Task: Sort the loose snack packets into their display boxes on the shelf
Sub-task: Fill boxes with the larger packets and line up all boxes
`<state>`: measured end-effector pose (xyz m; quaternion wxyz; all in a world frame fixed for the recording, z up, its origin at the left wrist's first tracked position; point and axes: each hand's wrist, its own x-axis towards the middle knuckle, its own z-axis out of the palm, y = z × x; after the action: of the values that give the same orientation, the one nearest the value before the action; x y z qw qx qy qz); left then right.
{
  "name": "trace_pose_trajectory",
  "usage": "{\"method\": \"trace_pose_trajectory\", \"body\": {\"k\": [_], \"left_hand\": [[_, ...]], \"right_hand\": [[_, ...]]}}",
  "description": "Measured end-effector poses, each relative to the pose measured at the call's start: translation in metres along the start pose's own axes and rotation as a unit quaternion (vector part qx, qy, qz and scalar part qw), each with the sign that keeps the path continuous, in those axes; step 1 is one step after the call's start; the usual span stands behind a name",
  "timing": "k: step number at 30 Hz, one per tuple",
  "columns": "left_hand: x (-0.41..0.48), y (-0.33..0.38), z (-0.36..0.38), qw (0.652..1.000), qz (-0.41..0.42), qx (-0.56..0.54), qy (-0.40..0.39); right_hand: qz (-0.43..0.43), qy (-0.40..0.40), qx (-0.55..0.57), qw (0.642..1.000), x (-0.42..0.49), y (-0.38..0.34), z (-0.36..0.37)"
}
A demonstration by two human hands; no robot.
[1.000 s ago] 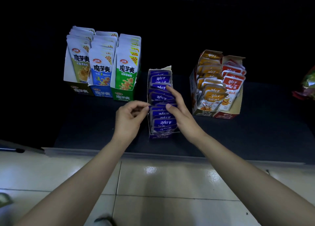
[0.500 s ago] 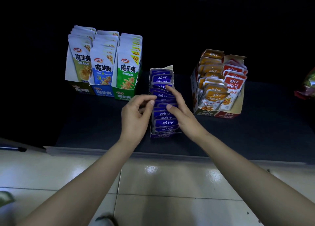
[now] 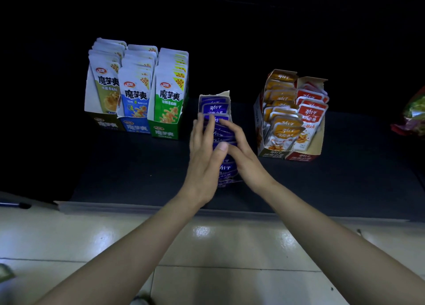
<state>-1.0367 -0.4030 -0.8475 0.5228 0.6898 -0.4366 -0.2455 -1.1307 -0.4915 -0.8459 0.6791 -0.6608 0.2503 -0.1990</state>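
A narrow display box full of purple snack packets stands in the middle of the dark shelf. My left hand lies with straight fingers against the left side of the packet row. On the right side of the row rests my right hand, its fingers stretched over the packets. Both hands hide the middle of the row. To the left stand three boxes of tall pouches: olive, blue and green. At the right, one box holds orange packets, another holds red packets.
A red and green bag lies at the far right edge of the shelf. The shelf's grey front lip runs across the view, with a glossy tiled floor below it. A dark pen-like thing lies at the left.
My left hand has moved right from beside the purple box, uncurled its fingers and laid them flat against the packets. My right hand stayed on the row.
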Motion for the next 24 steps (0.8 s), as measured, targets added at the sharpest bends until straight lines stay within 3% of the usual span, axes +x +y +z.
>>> {"method": "trace_pose_trajectory", "body": {"k": [8, 14, 19, 24], "left_hand": [[0.008, -0.01, -0.006, 0.989, 0.054, 0.135, 0.011], [0.003, -0.021, -0.014, 0.985, 0.099, 0.139, 0.015], [0.002, -0.022, -0.013, 0.982, 0.113, 0.15, 0.011], [0.001, -0.02, -0.015, 0.984, 0.095, 0.15, 0.004]], "right_hand": [[0.012, 0.008, -0.032, 0.999, 0.001, 0.002, -0.002], [-0.006, 0.028, -0.136, 0.99, 0.012, 0.006, -0.02], [-0.099, 0.063, -0.294, 0.948, 0.045, -0.003, -0.044], [-0.071, 0.047, -0.459, 0.884, 0.079, -0.003, -0.046]]}}
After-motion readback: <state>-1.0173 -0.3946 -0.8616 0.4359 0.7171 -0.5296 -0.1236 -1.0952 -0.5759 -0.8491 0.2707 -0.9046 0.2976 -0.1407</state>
